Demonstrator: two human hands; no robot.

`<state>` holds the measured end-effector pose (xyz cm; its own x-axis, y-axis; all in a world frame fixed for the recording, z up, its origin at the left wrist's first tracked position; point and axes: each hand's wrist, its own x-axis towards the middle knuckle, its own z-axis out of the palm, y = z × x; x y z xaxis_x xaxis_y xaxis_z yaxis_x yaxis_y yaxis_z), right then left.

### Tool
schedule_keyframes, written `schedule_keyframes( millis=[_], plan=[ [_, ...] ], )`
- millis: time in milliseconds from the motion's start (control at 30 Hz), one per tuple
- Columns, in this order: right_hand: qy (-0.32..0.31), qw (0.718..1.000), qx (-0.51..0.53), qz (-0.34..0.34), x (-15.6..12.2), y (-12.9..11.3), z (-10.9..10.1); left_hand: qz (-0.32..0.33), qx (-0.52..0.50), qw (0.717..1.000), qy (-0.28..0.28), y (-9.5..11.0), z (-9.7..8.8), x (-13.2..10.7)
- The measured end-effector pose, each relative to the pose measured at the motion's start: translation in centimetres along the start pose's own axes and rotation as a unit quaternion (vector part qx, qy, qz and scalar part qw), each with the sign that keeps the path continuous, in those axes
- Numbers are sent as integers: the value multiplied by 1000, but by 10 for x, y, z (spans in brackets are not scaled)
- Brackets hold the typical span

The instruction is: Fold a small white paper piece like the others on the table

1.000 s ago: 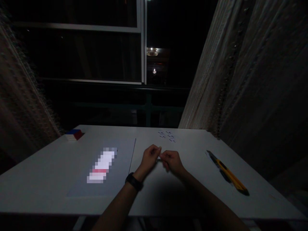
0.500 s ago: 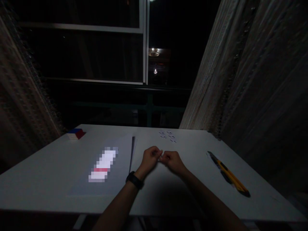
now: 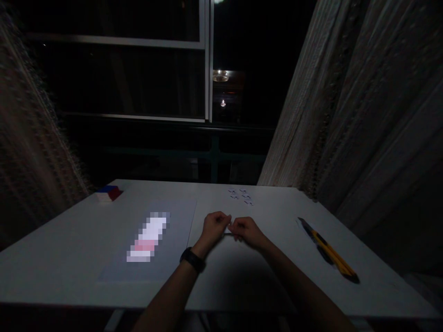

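Note:
Both my hands meet over the middle of the white table. My left hand, with a dark watch at the wrist, is closed in a pinch, and my right hand is closed in a pinch right beside it. Between their fingertips they hold a small pale piece, too small and dim to name. Several tiny paper bits lie on the table just beyond the hands.
A sheet of paper lies left of my hands. A yellow and black utility knife lies at the right. A small red, white and blue block sits at the far left corner. Curtains hang on both sides of a dark window.
My hands stay together at the same spot, with the fingers shifting slightly on the small piece. The view wobbles a little.

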<state>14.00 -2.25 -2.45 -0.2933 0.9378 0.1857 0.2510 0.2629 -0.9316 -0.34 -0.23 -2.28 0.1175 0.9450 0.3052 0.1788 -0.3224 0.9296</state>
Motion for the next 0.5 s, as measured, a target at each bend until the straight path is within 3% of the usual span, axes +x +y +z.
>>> schedule_keyframes(
  millis=[233, 500],
  plan=[
    [80, 997, -5, -6, 4, 9, -1, -27, 14, 999, 26, -5, -2, 1],
    [121, 993, 9, -6, 7, 12, -2, -41, 7, 999, 15, -3, 0, 1]
  ],
)
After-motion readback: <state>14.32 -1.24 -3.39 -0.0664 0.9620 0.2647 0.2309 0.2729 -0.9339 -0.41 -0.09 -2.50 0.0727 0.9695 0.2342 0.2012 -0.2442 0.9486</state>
